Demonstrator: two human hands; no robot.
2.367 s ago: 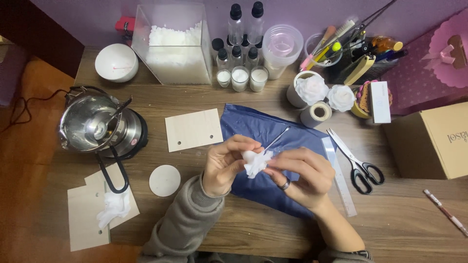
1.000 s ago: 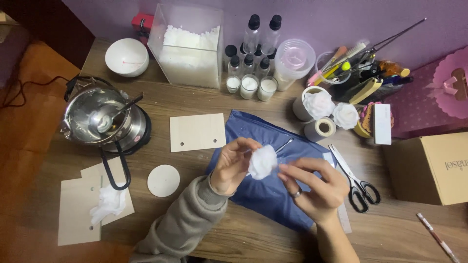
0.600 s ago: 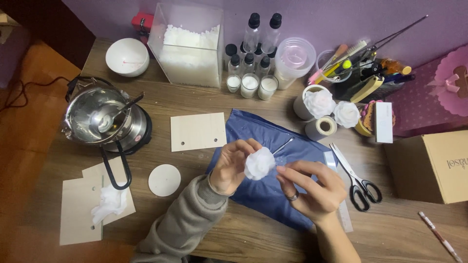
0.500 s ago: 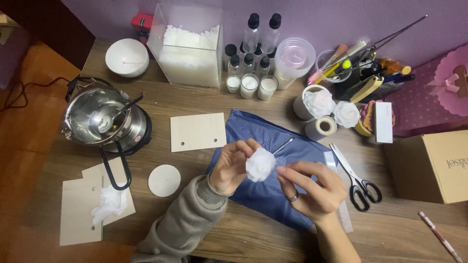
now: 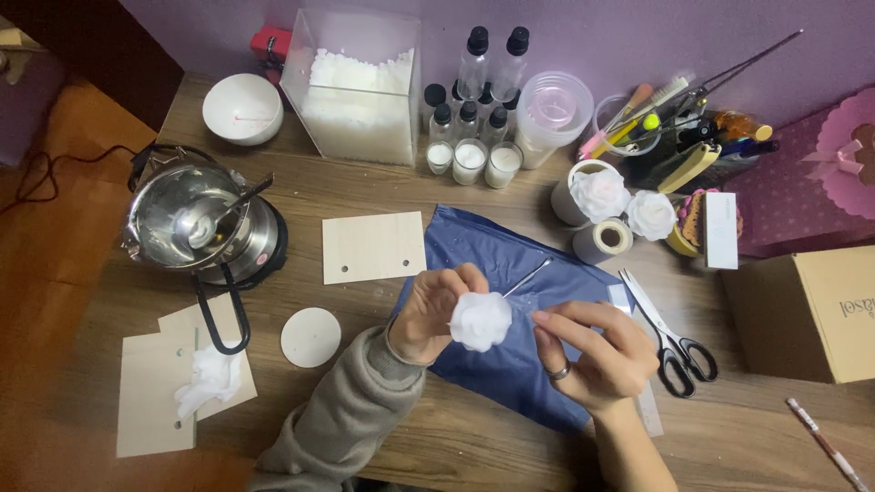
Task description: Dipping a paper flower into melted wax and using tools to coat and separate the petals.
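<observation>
**White rose held above the blue sheet**

The white rose (image 5: pixel 480 321) is a small, rounded bloom with layered, ruffled petals, matt and pale like wax. It sits between both hands, above the middle of a blue plastic sheet (image 5: pixel 510 264) spread on the wooden surface (image 5: pixel 474 437), with a thin metal rod (image 5: pixel 527 278) jutting up and to the right just behind it.

A brown cardboard box (image 5: pixel 807 314) stands at the right edge of the surface, dark printing on its side. A purple box (image 5: pixel 788 196) with small dots lies behind it, topped by a pink scalloped round label (image 5: pixel 849 150). A clear plastic bin (image 5: pixel 355 87) of white flakes stands at the back, beside dark-capped clear bottles (image 5: pixel 492 64). Pale wooden rectangles with small holes lie on the surface, one (image 5: pixel 374 246) just left of the sheet.

The left hand (image 5: pixel 437 314), sleeved in grey, comes up from below with its wrist bent; its fingers (image 5: pixel 469 278) curl round the rose, grasping it from the left. The right hand (image 5: pixel 597 351), a ring on one finger, is cupped just beside the rose with fingers (image 5: pixel 556 321) loosely bent, the tips near the petals; whether they touch cannot be told.
</observation>
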